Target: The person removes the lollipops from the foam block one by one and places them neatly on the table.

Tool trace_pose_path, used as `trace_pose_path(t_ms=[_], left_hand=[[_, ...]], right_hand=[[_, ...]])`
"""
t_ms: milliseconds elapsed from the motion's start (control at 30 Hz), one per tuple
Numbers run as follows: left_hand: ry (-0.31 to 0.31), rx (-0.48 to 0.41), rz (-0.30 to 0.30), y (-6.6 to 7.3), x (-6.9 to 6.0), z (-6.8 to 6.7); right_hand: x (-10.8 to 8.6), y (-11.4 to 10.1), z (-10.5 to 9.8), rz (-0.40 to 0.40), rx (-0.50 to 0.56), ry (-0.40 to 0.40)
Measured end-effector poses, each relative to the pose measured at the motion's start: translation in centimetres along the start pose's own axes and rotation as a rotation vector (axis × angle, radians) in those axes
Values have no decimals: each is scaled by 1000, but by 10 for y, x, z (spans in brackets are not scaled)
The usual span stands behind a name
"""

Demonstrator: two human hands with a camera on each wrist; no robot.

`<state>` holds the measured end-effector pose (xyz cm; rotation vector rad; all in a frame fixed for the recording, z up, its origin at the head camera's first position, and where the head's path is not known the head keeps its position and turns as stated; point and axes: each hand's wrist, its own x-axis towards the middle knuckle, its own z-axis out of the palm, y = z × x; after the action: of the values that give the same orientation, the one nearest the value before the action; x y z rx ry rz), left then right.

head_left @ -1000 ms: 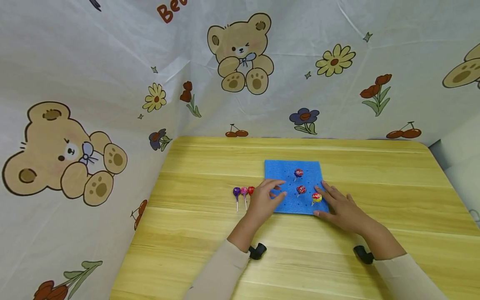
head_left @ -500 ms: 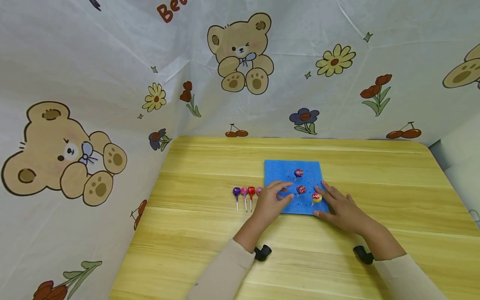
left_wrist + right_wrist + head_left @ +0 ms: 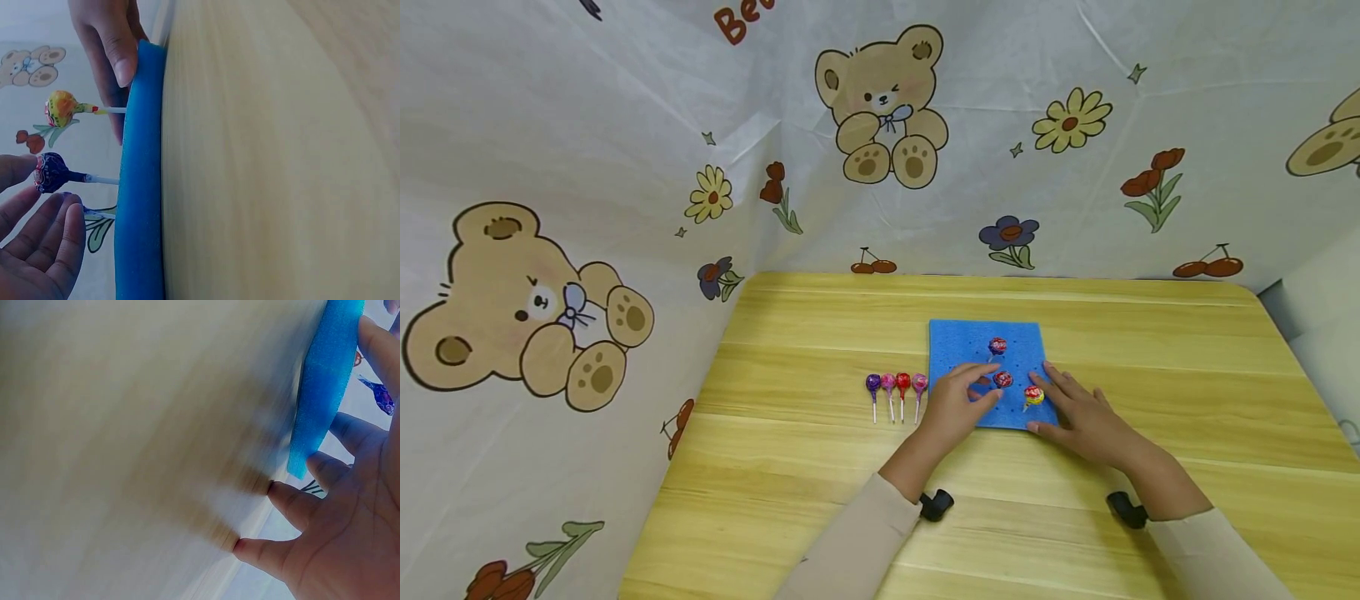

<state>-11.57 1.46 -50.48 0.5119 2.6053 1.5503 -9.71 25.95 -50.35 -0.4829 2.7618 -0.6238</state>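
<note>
On the cloth (image 3: 827,233), red letters (image 3: 730,27) "Be" are readable. Left hand (image 3: 953,408) has fingers around shiny red-blue lollipop (image 3: 1002,379), grip unclear; right hand (image 3: 1086,421) touches blue foam (image 3: 947,342), fingers spread.

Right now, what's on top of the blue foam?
A yellow lollipop and two red-and-blue lollipops stand in the blue foam. The left hand hides part of its surface.

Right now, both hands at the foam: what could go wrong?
1. The left hand has finger and thumb either side of the middle lollipop; a sideways nudge might tilt its stick in the blue foam.
2. The right hand is close to the yellow lollipop and could bump it.
3. The right hand's fingers rest at the foam's edge; if they ease off, the foam might slide when pushed.
</note>
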Motion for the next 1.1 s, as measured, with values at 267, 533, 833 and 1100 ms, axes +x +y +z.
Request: trace_pose_path(t_ms=[267, 533, 833, 1100], left_hand=[[-8, 4, 16, 1, 3, 3], [-18, 23, 15, 2, 5, 6], [14, 20, 20, 3, 6, 7], [34, 14, 35, 7, 6, 5]], right_hand=[[0, 1, 0, -7, 0, 7], [0, 1, 0, -13, 9, 11], [0, 0, 0, -11, 3, 10], [0, -1, 0, -15, 5, 10]])
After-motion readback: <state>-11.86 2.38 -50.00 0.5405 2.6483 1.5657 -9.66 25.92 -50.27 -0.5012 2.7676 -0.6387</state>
